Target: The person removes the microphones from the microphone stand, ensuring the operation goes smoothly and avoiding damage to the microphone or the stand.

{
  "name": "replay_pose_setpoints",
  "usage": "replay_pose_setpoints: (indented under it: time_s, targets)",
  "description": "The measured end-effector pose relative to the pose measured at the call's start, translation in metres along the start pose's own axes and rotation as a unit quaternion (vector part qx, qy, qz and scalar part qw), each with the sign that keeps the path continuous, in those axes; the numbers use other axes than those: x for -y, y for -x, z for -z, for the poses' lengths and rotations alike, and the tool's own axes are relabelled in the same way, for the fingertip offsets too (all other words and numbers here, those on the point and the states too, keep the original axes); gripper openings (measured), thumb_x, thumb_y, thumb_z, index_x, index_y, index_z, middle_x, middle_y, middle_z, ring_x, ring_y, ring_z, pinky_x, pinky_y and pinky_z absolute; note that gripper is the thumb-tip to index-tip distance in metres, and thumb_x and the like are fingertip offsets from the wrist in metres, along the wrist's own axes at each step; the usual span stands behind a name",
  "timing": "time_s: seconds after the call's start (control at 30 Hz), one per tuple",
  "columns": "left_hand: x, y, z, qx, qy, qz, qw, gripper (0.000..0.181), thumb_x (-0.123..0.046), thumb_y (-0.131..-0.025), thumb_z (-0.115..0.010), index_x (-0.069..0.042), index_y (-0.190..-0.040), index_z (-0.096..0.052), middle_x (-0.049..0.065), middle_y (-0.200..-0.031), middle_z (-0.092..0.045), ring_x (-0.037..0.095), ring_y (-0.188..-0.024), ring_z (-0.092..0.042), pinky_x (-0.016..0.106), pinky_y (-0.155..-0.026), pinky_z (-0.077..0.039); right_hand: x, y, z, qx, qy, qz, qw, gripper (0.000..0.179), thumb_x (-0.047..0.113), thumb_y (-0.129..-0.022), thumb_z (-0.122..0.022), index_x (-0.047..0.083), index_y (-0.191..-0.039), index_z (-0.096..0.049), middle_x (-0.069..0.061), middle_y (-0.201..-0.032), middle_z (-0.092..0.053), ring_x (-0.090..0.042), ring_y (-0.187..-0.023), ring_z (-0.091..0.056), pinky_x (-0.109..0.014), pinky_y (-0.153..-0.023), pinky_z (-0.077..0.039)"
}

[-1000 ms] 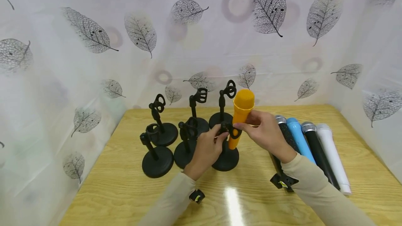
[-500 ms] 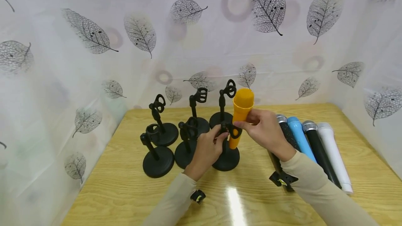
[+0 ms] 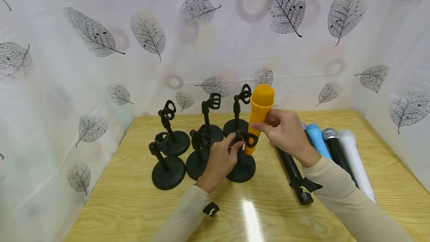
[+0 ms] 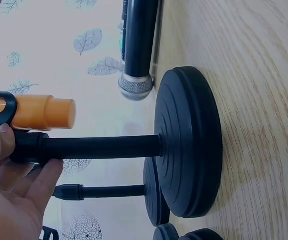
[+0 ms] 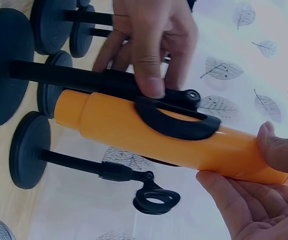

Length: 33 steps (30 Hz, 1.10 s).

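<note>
An orange microphone (image 3: 258, 118) stands tilted in the ring-shaped clip (image 3: 251, 140) of a black desktop microphone stand (image 3: 242, 170). In the right wrist view the clip (image 5: 181, 125) wraps around the lower handle of the orange microphone (image 5: 113, 120). My left hand (image 3: 220, 160) grips the top of this stand just below and beside the clip; the left wrist view shows the fingers at the upper end of its pole (image 4: 103, 148). My right hand (image 3: 285, 133) pinches the orange handle above the clip, thumb on the near side.
Several more black stands (image 3: 169, 173) with clips stand to the left and behind. On the right lie a blue microphone (image 3: 317, 139), a black one with a silver head (image 3: 339, 156), a white one (image 3: 357, 163) and a black handle (image 3: 293, 176) partly under my right forearm.
The orange microphone and my right hand have risen slightly, so less of the handle shows below the clip. My left hand and the stand stay in place.
</note>
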<state>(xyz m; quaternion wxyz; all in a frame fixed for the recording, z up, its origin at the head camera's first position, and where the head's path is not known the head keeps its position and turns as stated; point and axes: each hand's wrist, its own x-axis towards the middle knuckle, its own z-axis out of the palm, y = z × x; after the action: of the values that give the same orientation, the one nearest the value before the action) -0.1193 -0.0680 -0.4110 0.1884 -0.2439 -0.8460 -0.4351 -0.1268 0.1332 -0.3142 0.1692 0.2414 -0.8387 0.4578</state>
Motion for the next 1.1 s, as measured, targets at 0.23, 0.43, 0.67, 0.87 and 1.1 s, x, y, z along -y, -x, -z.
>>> replay_pose_setpoints:
  time_s: [0.23, 0.43, 0.67, 0.87, 1.1]
  targets:
    - [-0.002, -0.001, 0.001, -0.001, 0.006, -0.003, 1.0000, 0.020, -0.021, -0.105, -0.058, -0.006, -0.114, -0.066, 0.005, -0.095, -0.075, 0.016, -0.073, -0.071, 0.020, -0.063, -0.055, 0.006, -0.008, 0.007, -0.018, 0.006, 0.025, 0.9995, 0.019, 0.003, -0.084, -0.083, -0.003, -0.100, -0.077, -0.013, -0.090, -0.077, -0.026, -0.076, -0.075, -0.015, -0.066, -0.054]
    - [-0.001, -0.001, 0.000, -0.002, -0.001, -0.002, 1.0000, 0.019, -0.021, -0.104, -0.058, -0.007, -0.113, -0.066, 0.002, -0.090, -0.074, 0.008, -0.066, -0.065, 0.019, -0.059, -0.053, 0.014, -0.011, 0.013, -0.014, 0.006, 0.015, 0.9998, 0.019, 0.007, -0.085, -0.083, -0.001, -0.101, -0.078, -0.013, -0.092, -0.077, -0.026, -0.078, -0.076, -0.014, -0.067, -0.053]
    - [-0.001, 0.001, 0.000, -0.007, 0.003, 0.002, 1.0000, 0.017, -0.021, -0.104, -0.059, -0.008, -0.112, -0.067, 0.002, -0.090, -0.074, 0.010, -0.073, -0.069, 0.021, -0.065, -0.056, 0.024, -0.016, 0.021, -0.016, 0.008, 0.012, 0.9998, 0.021, 0.010, -0.086, -0.083, -0.001, -0.102, -0.078, -0.014, -0.093, -0.077, -0.027, -0.079, -0.076, -0.013, -0.067, -0.052]
    - [0.000, 0.001, -0.001, -0.004, 0.009, 0.002, 0.9999, 0.018, -0.021, -0.105, -0.058, -0.007, -0.112, -0.067, 0.005, -0.090, -0.074, 0.012, -0.073, -0.070, 0.021, -0.065, -0.056, 0.032, -0.019, 0.030, -0.025, 0.005, 0.012, 0.9996, 0.024, 0.009, -0.085, -0.083, -0.003, -0.105, -0.077, -0.017, -0.096, -0.076, -0.026, -0.081, -0.076, -0.011, -0.068, -0.052]
    - [-0.002, 0.001, 0.000, -0.005, 0.005, 0.009, 0.9999, 0.017, -0.020, -0.104, -0.059, -0.007, -0.112, -0.067, 0.002, -0.088, -0.073, 0.012, -0.069, -0.067, 0.020, -0.063, -0.055, 0.036, -0.022, 0.038, -0.032, 0.004, 0.004, 0.9995, 0.025, 0.008, -0.086, -0.082, -0.003, -0.107, -0.077, -0.014, -0.097, -0.077, 0.003, -0.078, -0.070, -0.014, -0.068, -0.055]
